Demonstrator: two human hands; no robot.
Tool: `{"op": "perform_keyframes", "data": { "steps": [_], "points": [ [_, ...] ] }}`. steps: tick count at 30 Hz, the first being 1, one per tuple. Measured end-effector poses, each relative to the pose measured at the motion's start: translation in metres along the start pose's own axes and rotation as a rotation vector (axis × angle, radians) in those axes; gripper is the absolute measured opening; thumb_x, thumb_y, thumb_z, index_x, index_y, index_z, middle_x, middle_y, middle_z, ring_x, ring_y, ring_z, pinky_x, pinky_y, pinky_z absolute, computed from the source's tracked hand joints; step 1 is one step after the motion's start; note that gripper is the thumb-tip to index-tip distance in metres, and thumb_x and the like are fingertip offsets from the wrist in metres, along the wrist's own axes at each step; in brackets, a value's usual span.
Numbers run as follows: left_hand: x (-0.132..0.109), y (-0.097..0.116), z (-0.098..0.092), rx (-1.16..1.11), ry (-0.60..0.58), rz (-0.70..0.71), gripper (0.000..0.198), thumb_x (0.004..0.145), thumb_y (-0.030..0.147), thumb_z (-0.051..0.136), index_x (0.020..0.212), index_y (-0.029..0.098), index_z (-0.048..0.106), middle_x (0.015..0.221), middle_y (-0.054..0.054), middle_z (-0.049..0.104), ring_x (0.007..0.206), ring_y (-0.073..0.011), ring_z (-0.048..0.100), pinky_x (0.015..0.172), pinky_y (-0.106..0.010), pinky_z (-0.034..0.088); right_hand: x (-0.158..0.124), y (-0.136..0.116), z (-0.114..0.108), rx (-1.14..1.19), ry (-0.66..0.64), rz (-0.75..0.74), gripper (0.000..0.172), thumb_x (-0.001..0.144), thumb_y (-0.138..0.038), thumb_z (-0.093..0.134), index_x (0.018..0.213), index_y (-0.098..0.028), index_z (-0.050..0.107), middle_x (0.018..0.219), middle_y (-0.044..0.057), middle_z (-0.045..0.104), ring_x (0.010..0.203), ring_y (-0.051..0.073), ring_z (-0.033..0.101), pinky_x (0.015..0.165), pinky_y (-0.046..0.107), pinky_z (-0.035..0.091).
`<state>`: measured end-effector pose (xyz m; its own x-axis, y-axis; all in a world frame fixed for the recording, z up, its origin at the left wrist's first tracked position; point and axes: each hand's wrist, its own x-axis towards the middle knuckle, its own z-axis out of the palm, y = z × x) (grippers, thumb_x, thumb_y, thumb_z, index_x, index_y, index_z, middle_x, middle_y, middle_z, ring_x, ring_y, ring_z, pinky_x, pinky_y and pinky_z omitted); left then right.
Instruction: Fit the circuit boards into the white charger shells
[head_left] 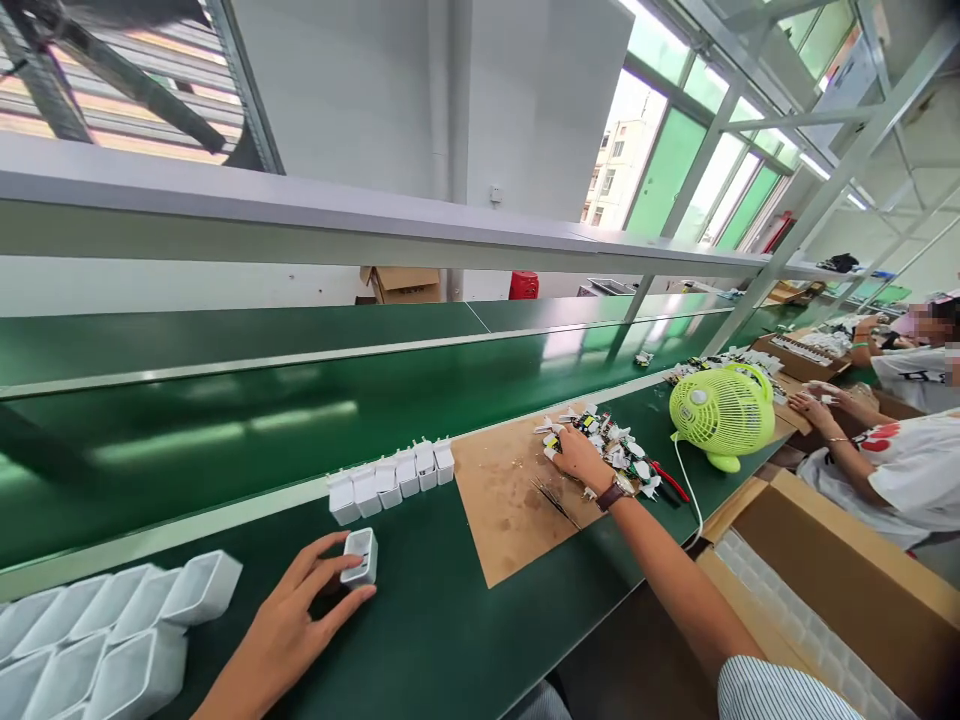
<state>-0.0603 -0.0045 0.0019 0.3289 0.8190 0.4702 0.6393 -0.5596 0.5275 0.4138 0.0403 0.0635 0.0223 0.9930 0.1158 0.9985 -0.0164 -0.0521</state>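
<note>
Between the thumb and fingers of my left hand (304,605) is a small white plastic housing (360,557), its hollow side facing up, low over the green bench. My right hand (581,462), with a watch at the wrist, reaches into a pile of small circuit boards with white parts (616,445). Its fingers are closed around one of the white pieces (553,435) at the pile's left edge. Under the pile lies a brown cardboard sheet (499,505). A pair of tweezers (556,500) rests on that sheet.
White housings stand in a row (390,482) along the belt edge. Larger white empty housings (142,640) fill the lower left. Red-handled pliers (670,482) and a green fan (722,410) sit right. An open carton (840,590) is beside the bench; co-workers (885,450) sit beyond.
</note>
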Motion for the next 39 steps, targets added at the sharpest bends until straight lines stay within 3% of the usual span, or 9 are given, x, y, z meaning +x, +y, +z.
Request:
{"op": "perform_keyframes", "data": {
  "steps": [4,8,13,18,22,25,27,30,39],
  "points": [
    [-0.002,0.006,0.003,-0.05,0.021,-0.026,0.04,0.093,0.063,0.058,0.092,0.028,0.076,0.127,-0.007,0.07,0.073,-0.0173,0.074,0.063,-0.027,0.062,0.011,0.004,0.0,0.035,-0.037,0.092,0.017,0.078,-0.007,0.063,0.094,-0.009,0.068,0.093,0.015,0.071,0.093,0.027,0.065,0.084,0.033,0.047],
    [-0.007,0.006,0.003,-0.068,-0.005,-0.066,0.034,0.095,0.058,0.058,0.093,0.027,0.075,0.13,-0.007,0.069,0.076,-0.0163,0.074,0.063,-0.026,0.061,0.008,-0.015,-0.005,0.129,-0.02,0.065,0.024,0.076,-0.009,0.061,0.099,-0.01,0.07,0.094,0.013,0.073,0.089,0.027,0.067,0.08,0.032,0.05],
    [-0.009,0.005,0.007,-0.057,-0.004,-0.061,0.031,0.096,0.055,0.06,0.096,0.027,0.073,0.135,-0.009,0.066,0.103,-0.0236,0.073,0.08,-0.032,0.063,-0.018,-0.067,-0.001,0.33,-0.038,-0.135,0.035,0.086,-0.02,0.062,0.121,-0.019,0.067,0.108,0.008,0.076,0.094,0.024,0.071,0.084,0.032,0.055],
    [-0.009,0.01,0.005,-0.042,0.019,-0.04,0.028,0.096,0.051,0.062,0.094,0.026,0.073,0.133,-0.009,0.067,0.117,-0.027,0.067,0.097,-0.042,0.059,-0.041,-0.112,-0.006,0.452,-0.072,-0.21,0.028,0.09,-0.032,0.068,0.113,-0.016,0.068,0.096,0.009,0.076,0.09,0.024,0.072,0.082,0.033,0.056],
    [-0.008,0.016,0.002,-0.082,-0.036,-0.075,0.025,0.097,0.047,0.061,0.093,0.025,0.072,0.136,-0.01,0.065,0.117,-0.0259,0.068,0.093,-0.038,0.06,-0.044,-0.117,-0.017,0.464,-0.077,-0.537,0.045,0.091,-0.026,0.065,0.134,-0.021,0.058,0.123,0.011,0.07,0.112,0.026,0.066,0.101,0.042,0.053],
    [-0.009,0.021,0.002,-0.145,-0.11,-0.09,0.023,0.097,0.045,0.06,0.095,0.025,0.072,0.14,-0.009,0.062,0.115,-0.0239,0.069,0.083,-0.031,0.062,-0.04,-0.118,-0.011,0.366,-0.108,-0.75,0.061,0.086,-0.01,0.058,0.145,-0.021,0.051,0.144,0.012,0.06,0.143,0.029,0.045,0.118,0.051,0.038],
    [-0.01,0.024,0.003,-0.185,-0.145,-0.104,0.023,0.098,0.044,0.059,0.096,0.025,0.071,0.143,-0.009,0.061,0.116,-0.0238,0.069,0.078,-0.029,0.062,-0.037,-0.122,0.0,0.29,-0.152,-0.778,0.068,0.081,-0.006,0.058,0.148,-0.018,0.049,0.146,0.014,0.059,0.143,0.031,0.045,0.117,0.052,0.039],
    [-0.011,0.027,0.004,-0.228,-0.13,-0.113,0.022,0.096,0.043,0.062,0.106,0.025,0.07,0.143,-0.009,0.062,0.121,-0.0253,0.068,0.09,-0.034,0.062,-0.033,-0.128,0.012,0.221,-0.186,-0.737,0.06,0.086,-0.015,0.067,0.144,-0.015,0.053,0.129,0.017,0.067,0.122,0.033,0.06,0.105,0.052,0.049],
    [-0.013,0.026,0.01,-0.228,-0.176,-0.225,0.081,0.085,0.043,0.078,0.155,0.031,0.04,0.148,-0.01,0.06,0.13,-0.0317,0.063,0.105,-0.046,0.056,-0.039,-0.127,0.027,0.501,-0.109,-0.628,0.052,0.083,-0.012,0.061,0.134,-0.02,0.057,0.106,0.007,0.07,0.1,0.024,0.066,0.092,0.042,0.057]
  ]
}}
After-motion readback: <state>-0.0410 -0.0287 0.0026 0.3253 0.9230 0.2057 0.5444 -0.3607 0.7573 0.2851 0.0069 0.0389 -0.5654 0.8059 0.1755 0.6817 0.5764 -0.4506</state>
